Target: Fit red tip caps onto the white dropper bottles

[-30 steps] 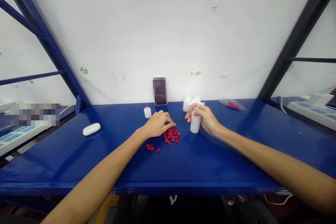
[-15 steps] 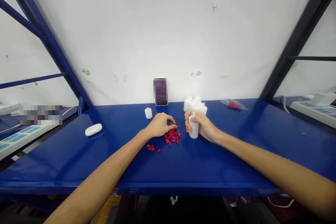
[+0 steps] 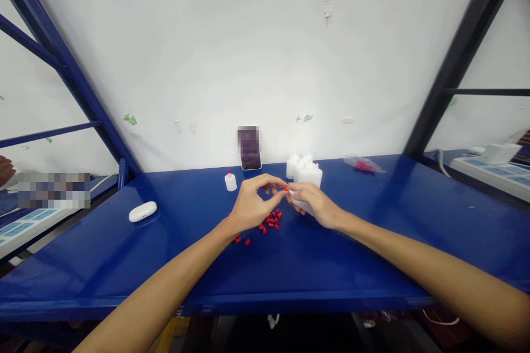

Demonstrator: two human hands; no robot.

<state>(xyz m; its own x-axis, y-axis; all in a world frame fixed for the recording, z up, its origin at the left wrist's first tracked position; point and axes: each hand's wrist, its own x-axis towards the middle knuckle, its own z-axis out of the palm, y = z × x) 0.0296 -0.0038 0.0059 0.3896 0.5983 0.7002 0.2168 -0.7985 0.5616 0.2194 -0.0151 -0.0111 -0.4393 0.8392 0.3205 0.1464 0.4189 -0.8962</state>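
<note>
Between the thumb and fingertips of my left hand point(image 3: 259, 201) is a small red cap point(image 3: 284, 189), held at the tip of a white plastic bottle point(image 3: 301, 203). My right hand point(image 3: 317, 202) is wrapped round that bottle, which is tilted with its tip toward the left hand. Whether the cap sits on the tip is hidden by my fingers. Loose red caps point(image 3: 271, 219) lie in a pile on the blue table point(image 3: 314, 265) below my hands. Behind my right hand stand several white bottles point(image 3: 304, 170) without caps. One bottle with a red cap point(image 3: 231, 181) stands to the left.
A phone point(image 3: 250, 149) leans against the wall. On the left lies a white oval case point(image 3: 143, 212), and a clear bag with red caps point(image 3: 363, 165) is at the back right. Power strips lie beyond both sides. Part of another person's hand point(image 3: 5, 170) shows at the left edge.
My left hand has risen from the pile with a red cap and moved right to the bottle. My right hand has tilted the bottle from upright toward the left hand.
</note>
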